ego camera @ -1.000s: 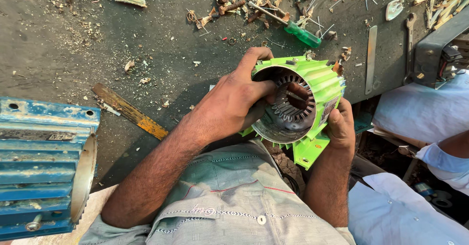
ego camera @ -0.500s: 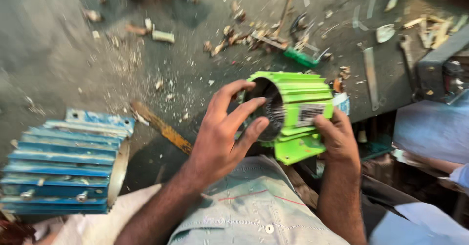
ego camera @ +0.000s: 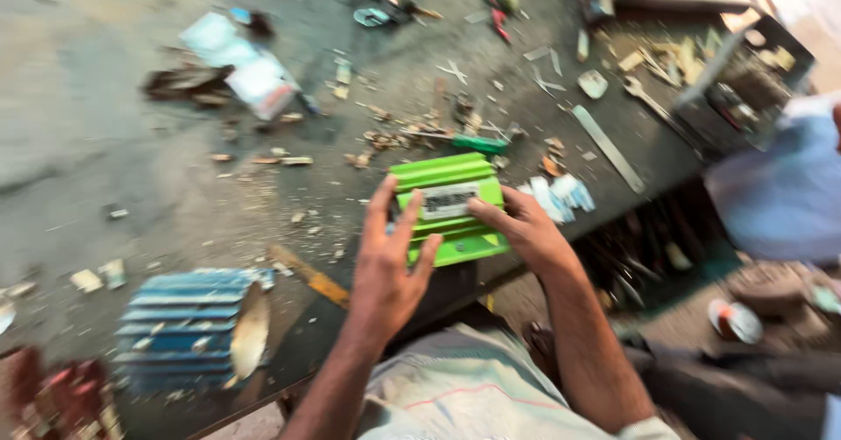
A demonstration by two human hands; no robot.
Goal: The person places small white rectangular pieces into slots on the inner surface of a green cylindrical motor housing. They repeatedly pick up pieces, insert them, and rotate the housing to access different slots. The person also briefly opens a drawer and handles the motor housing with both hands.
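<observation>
Green ribbed housing [ego camera: 447,205] gripped between both hands at the near edge of the desk [ego camera: 131,142], centre of view, pale label plate facing up. Left hand [ego camera: 388,265] wrapped around its left end, fingers spread over the near side, thumb up along the left face. Right hand [ego camera: 526,230] closed on the right end, fingertips on the label area. Whether resting on the desk or lifted just above it: cannot tell, view blurred.

Surroundings:
- Blue ribbed housing [ego camera: 188,330] lying on its side, near left, well apart from the hands.
- Yellow strip [ego camera: 308,275] flat on the desk between blue housing and left hand, just beside the left wrist.
- Green-handled tool [ego camera: 477,144] just beyond the green housing, amid scraps.
- Small pale blue-white pieces [ego camera: 561,195] right of the green housing, near the right hand.
- Long flat metal strip [ego camera: 607,147] farther right; wrench [ego camera: 646,98] beyond it.
- Crumpled white paper [ego camera: 250,72] far left.
- Open tray of parts [ego camera: 745,81] at the far right corner.
- Loose chips and offcuts scattered over the whole desk.
- Pale cloth [ego camera: 771,195] at right edge, blurred.
</observation>
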